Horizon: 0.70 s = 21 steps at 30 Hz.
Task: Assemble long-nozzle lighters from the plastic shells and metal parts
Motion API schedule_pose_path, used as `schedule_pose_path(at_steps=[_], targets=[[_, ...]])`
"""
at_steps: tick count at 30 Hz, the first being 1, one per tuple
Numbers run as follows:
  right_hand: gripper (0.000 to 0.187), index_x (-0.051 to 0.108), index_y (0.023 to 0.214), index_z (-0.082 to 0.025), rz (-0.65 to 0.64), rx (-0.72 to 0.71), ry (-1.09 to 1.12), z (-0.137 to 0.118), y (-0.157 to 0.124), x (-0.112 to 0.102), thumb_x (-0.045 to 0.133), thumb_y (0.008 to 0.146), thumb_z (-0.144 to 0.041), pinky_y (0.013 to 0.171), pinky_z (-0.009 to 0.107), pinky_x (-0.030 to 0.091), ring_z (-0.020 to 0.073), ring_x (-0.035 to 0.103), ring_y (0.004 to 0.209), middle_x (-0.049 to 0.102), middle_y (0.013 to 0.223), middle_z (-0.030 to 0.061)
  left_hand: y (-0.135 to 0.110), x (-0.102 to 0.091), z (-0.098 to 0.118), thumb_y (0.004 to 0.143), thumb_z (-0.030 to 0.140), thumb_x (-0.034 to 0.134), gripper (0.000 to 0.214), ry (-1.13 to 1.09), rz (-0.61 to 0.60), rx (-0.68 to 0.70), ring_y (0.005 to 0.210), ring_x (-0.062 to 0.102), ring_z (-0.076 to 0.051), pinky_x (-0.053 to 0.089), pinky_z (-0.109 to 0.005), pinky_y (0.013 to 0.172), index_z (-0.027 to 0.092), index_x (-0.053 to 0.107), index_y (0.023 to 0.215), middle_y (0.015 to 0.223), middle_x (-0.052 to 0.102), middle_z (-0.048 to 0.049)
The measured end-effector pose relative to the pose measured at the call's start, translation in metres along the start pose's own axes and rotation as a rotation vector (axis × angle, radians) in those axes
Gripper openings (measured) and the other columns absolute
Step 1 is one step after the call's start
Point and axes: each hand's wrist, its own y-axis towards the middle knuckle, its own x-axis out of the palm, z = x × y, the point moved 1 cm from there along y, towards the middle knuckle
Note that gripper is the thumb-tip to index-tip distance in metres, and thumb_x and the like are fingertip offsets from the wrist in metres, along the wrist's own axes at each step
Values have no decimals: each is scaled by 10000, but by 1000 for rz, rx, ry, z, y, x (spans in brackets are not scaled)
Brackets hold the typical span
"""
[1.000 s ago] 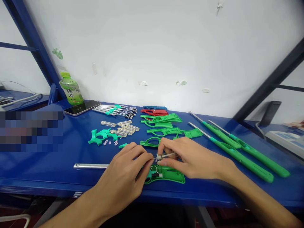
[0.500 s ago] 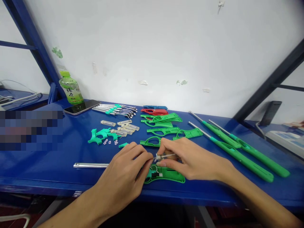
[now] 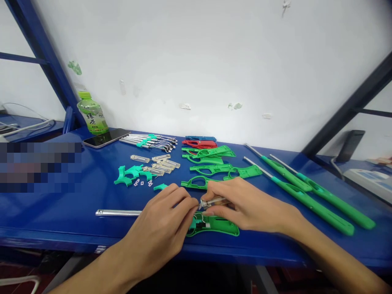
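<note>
A clear lighter fuel tank [image 3: 214,201] lies sideways between the thumb and fingers of my right hand [image 3: 249,204], its white valve end pointing left. My left hand [image 3: 167,222] pinches at that end; whatever small part its fingertips hold is hidden. Just below both hands, an open green lighter shell half [image 3: 225,226] rests near the table's front edge, with a teal trigger, a black igniter and a white wire in it. From its left side a silver metal tube [image 3: 118,213] runs out, partly covered by my left hand.
Loose clear tanks [image 3: 162,166], teal triggers [image 3: 124,176] and tiny pale clips [image 3: 141,183] lie left of centre. Behind are tube-and-wire assemblies [image 3: 148,141], a phone [image 3: 107,138] and a green bottle [image 3: 93,116]. Green shell halves [image 3: 211,168] lie ahead, closed green lighters [image 3: 315,208] right.
The tank has tilted slightly in my right fingers, and the fingertips of both hands have shifted a little. Everything else stays in place apart from a slight camera shift.
</note>
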Motion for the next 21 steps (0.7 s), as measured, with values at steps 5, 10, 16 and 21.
schedule_pose_path(at_steps=[5, 10, 16, 21], targets=[[242, 494, 898, -243, -4, -11, -2, 0, 0, 2, 636, 1086, -302, 617, 278, 355, 124, 578, 636, 776, 938, -33, 0, 1, 0, 1071, 80, 523, 191, 3, -2, 7, 804, 585, -186, 495, -336, 770, 173, 676, 1007, 892, 687, -33], [148, 593, 985, -232, 7, 27, -43, -3, -1, -2, 641, 1089, -325, 625, 277, 345, 128, 587, 616, 757, 847, -43, 2, -1, -1, 1071, 108, 570, 143, -11, 57, -31, 811, 610, -175, 490, -329, 790, 192, 682, 1041, 912, 717, -9], [107, 680, 1085, -249, 59, 63, -93, -3, -3, -9, 614, 1097, -332, 673, 278, 384, 145, 639, 688, 756, 876, -33, 2, -5, -2, 1049, 108, 635, 112, -41, 113, -86, 816, 627, -149, 486, -310, 831, 204, 692, 1045, 932, 746, 19], [81, 686, 1052, -231, 76, 31, -83, -1, -4, -7, 684, 1066, -311, 658, 268, 390, 139, 629, 665, 758, 869, -27, 3, -7, 1, 1039, 75, 621, 137, -68, 115, -93, 832, 628, -142, 491, -295, 859, 195, 687, 1019, 927, 734, 15]])
